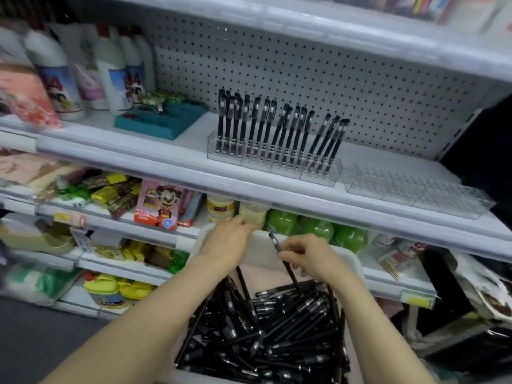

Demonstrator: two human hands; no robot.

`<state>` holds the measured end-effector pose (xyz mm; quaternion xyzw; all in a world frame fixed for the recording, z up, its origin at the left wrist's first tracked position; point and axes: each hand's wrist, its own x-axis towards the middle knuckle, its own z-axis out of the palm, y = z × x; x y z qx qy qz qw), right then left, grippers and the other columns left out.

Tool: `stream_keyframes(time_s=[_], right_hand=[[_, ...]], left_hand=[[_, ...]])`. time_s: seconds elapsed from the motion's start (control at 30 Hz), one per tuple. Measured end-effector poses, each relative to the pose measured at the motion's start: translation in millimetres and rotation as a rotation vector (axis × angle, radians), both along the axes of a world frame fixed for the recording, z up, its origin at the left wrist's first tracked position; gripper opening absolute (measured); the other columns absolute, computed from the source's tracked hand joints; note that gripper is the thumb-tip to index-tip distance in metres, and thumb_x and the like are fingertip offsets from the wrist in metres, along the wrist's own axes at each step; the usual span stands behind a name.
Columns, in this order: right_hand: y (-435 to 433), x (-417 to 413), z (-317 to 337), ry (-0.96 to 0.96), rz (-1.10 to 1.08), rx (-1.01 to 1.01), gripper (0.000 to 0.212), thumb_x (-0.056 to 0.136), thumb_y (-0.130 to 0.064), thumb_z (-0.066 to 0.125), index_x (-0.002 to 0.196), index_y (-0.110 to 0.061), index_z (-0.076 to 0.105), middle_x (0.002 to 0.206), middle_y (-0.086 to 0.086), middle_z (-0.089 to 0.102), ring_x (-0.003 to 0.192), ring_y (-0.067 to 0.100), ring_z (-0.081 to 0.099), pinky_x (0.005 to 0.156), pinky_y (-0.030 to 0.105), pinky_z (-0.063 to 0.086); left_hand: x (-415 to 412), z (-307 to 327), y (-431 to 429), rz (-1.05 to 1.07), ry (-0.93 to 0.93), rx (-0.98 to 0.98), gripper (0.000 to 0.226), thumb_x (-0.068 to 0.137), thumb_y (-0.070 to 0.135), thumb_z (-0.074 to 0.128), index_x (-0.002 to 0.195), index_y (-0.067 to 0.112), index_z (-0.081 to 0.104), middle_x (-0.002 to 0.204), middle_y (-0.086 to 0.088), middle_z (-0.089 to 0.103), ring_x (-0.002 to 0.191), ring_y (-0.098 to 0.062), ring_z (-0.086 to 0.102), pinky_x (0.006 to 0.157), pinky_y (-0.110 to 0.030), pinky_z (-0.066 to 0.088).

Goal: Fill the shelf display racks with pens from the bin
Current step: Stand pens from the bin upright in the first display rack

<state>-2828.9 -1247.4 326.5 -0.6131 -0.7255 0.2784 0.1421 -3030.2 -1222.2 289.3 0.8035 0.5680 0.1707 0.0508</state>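
Your right hand (310, 259) pinches one pen (275, 243), slim and black, slanted with its upper end away from you. Just left of it, your left hand (227, 239) curls its fingers over the far rim of the white bin (349, 256). Under both hands lies the pile (277, 328) of matching pens. Above them juts the shelf lip (166, 167). Beyond it a rack (274, 164) stands part filled, a second rack (415, 189) sits to its right, and there is open room overhead.
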Motion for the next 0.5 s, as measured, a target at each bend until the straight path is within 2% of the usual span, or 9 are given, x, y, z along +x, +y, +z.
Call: stream_keyframes(time_s=[0.07, 0.17, 0.27, 0.4, 0.5], right_hand=[[7, 0, 24, 0.083, 0.025, -0.002, 0.011, 0.092, -0.025, 0.066, 0.092, -0.014, 0.069, 0.078, 0.006, 0.072, 0.065, 0.018, 0.067, 0.057, 0.028, 0.057], [21, -4, 64, 0.265, -0.008, 0.056, 0.017, 0.095, -0.02, 0.062, 0.092, -0.004, 0.064, 0.077, 0.013, 0.071, 0.065, 0.023, 0.068, 0.066, 0.034, 0.06], [39, -13, 101, 0.391, -0.037, 0.156, 0.016, 0.094, -0.012, 0.061, 0.096, 0.004, 0.061, 0.084, 0.02, 0.071, 0.074, 0.021, 0.069, 0.076, 0.032, 0.06], [70, -25, 131, 0.407, -0.091, 0.345, 0.011, 0.092, -0.017, 0.065, 0.095, -0.006, 0.064, 0.082, 0.009, 0.073, 0.075, 0.019, 0.072, 0.081, 0.038, 0.059], [89, -42, 145, 0.448, -0.15, 0.467, 0.009, 0.093, -0.02, 0.064, 0.097, -0.011, 0.063, 0.081, 0.004, 0.073, 0.074, 0.015, 0.072, 0.079, 0.034, 0.06]], left_hand=[[-5, 15, 9, -0.015, -0.038, 0.055, 0.041, 0.091, 0.006, 0.055, 0.128, 0.022, 0.06, 0.119, -0.005, 0.057, 0.113, -0.028, 0.053, 0.087, -0.037, 0.046], [-16, 43, 25, 0.024, -0.114, 0.218, 0.044, 0.085, 0.0, 0.059, 0.125, 0.017, 0.061, 0.116, -0.005, 0.058, 0.108, -0.029, 0.054, 0.083, -0.041, 0.05], [-27, 72, 43, 0.093, -0.115, 0.325, 0.053, 0.088, 0.0, 0.058, 0.137, 0.015, 0.05, 0.133, -0.005, 0.05, 0.121, -0.025, 0.046, 0.096, -0.04, 0.047], [-40, 90, 72, 0.133, -0.085, 0.394, 0.061, 0.085, -0.007, 0.058, 0.142, 0.009, 0.044, 0.143, -0.01, 0.043, 0.131, -0.027, 0.038, 0.101, -0.041, 0.044], [-44, 90, 88, 0.142, -0.064, 0.393, 0.059, 0.086, -0.005, 0.058, 0.142, 0.008, 0.044, 0.144, -0.01, 0.044, 0.132, -0.029, 0.038, 0.103, -0.041, 0.042]])
